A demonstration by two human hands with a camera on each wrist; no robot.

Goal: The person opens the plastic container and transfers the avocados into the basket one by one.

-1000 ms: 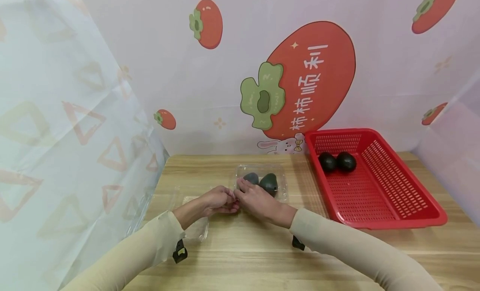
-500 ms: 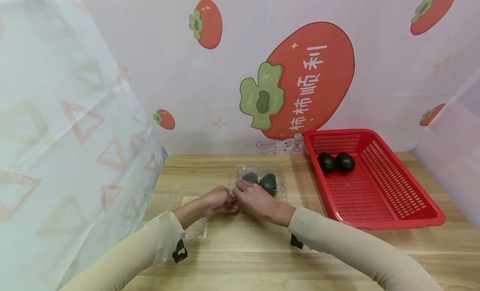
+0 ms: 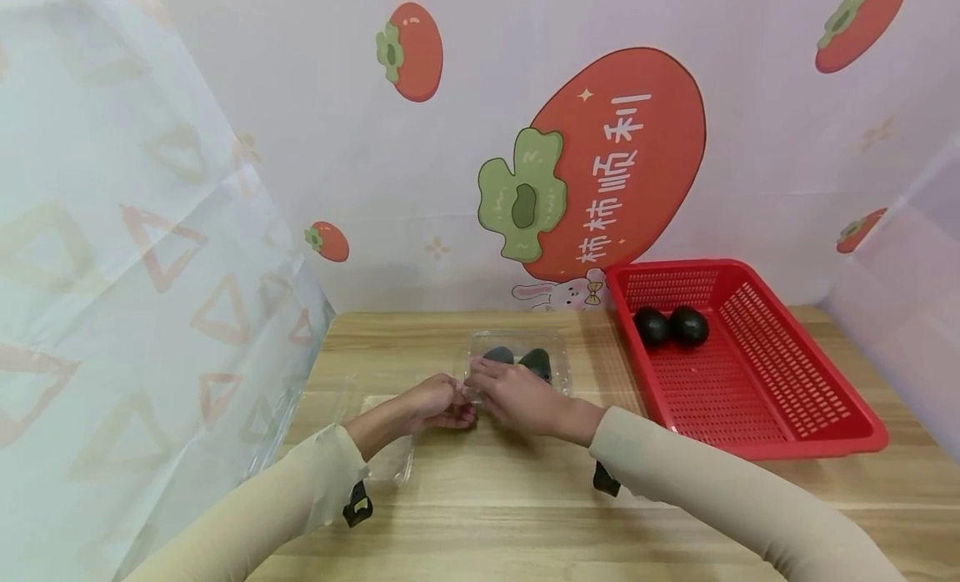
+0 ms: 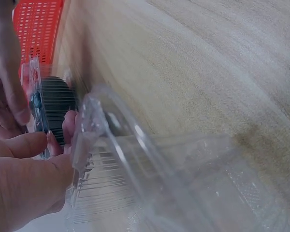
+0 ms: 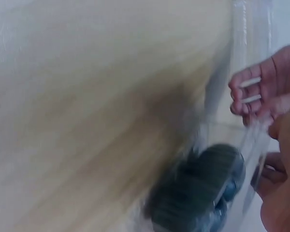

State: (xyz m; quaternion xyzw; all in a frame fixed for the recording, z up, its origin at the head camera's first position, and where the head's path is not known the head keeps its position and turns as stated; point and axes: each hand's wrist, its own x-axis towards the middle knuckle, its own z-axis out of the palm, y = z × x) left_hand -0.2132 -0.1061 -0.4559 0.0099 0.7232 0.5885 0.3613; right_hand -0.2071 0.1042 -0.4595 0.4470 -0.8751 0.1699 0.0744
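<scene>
At the near left edge of the clear box (image 3: pixel 558 348), the left hand (image 3: pixel 438 401) bends its fingers close together while the right hand (image 3: pixel 521 394) reaches over that same edge; whether either pinches the plastic I can't tell. Inside sit two dark avocados (image 3: pixel 536 363) side by side, so that filling looks done to me, though whether the box is closed I can't make out. Another clear plastic piece (image 3: pixel 394 464) lies leftward on the table (image 3: pixel 487 503). Off right, the red basket (image 3: pixel 757 407) holds two more avocados (image 3: pixel 688 326), which I'd judge are left to deal with
</scene>
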